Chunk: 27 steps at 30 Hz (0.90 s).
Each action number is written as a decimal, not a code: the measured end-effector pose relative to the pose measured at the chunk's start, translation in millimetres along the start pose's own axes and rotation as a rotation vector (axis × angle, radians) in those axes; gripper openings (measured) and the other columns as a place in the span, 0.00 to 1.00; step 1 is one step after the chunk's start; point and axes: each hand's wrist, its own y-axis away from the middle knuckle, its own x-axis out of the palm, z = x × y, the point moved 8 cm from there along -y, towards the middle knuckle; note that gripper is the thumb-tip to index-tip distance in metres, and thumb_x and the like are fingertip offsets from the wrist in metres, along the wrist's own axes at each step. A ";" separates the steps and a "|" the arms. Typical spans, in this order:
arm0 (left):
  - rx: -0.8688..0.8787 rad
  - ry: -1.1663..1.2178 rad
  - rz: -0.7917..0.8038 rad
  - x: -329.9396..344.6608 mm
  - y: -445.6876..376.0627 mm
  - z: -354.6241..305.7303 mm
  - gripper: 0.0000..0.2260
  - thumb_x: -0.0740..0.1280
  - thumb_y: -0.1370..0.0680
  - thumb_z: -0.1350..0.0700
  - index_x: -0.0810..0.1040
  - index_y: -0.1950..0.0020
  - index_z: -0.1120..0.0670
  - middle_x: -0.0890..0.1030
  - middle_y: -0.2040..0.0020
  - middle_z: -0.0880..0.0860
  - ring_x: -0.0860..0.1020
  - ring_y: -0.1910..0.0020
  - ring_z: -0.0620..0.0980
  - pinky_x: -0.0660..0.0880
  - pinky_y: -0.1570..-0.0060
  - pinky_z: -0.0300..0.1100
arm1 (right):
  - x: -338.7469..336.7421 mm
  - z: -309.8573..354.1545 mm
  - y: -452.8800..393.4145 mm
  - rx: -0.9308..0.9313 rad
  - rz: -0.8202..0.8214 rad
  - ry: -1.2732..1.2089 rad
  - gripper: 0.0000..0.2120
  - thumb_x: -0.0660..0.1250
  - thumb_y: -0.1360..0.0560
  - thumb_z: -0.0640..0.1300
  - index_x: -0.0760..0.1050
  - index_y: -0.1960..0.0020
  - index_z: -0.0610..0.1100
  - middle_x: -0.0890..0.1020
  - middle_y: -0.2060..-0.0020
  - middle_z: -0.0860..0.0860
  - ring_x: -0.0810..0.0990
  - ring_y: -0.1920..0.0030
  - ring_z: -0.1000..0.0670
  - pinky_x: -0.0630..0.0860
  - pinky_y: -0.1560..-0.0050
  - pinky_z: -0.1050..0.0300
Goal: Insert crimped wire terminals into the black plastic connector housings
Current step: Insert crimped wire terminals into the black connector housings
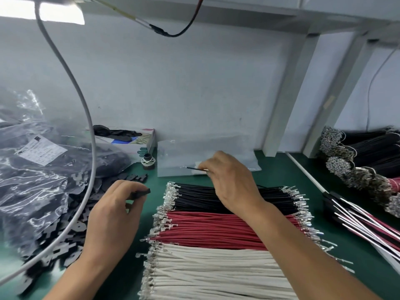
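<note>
My left hand grips a black connector housing between thumb and fingers, just left of the wire stacks. My right hand pinches a single black wire, its metal terminal pointing left above the mat. Below my right hand lie three flat stacks of crimped wires: black wires at the back, red wires in the middle, white wires nearest me. Loose black housings are piled at the left.
Clear plastic bags of black parts fill the left side. A grey cable hangs across them. A small box and a black spool stand at the back. Bundled wires and finished harnesses lie at the right.
</note>
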 end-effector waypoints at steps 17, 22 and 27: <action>-0.103 0.634 0.215 14.2 10.1 -23.8 0.12 0.79 0.32 0.59 0.88 0.54 0.44 0.88 0.55 0.50 0.86 0.58 0.49 0.81 0.55 0.34 | -37.5 31.2 71.6 -0.009 -0.256 -0.232 0.04 0.72 0.23 0.46 0.84 0.53 0.48 0.77 0.60 0.56 0.75 0.60 0.57 0.73 0.60 0.65; -0.132 0.670 0.253 18.7 14.4 -25.5 0.11 0.80 0.33 0.57 0.88 0.53 0.44 0.88 0.55 0.51 0.85 0.59 0.51 0.81 0.55 0.36 | -28.8 36.6 70.7 -0.031 -0.173 -0.286 0.04 0.71 0.23 0.47 0.85 0.51 0.49 0.74 0.61 0.57 0.72 0.62 0.57 0.72 0.64 0.64; -0.217 0.716 0.287 22.6 16.1 -21.2 0.10 0.79 0.34 0.56 0.89 0.54 0.45 0.88 0.56 0.53 0.85 0.59 0.52 0.81 0.56 0.37 | -27.1 32.8 69.8 -0.019 -0.129 -0.374 0.06 0.71 0.22 0.48 0.86 0.49 0.50 0.75 0.61 0.58 0.74 0.61 0.57 0.74 0.62 0.62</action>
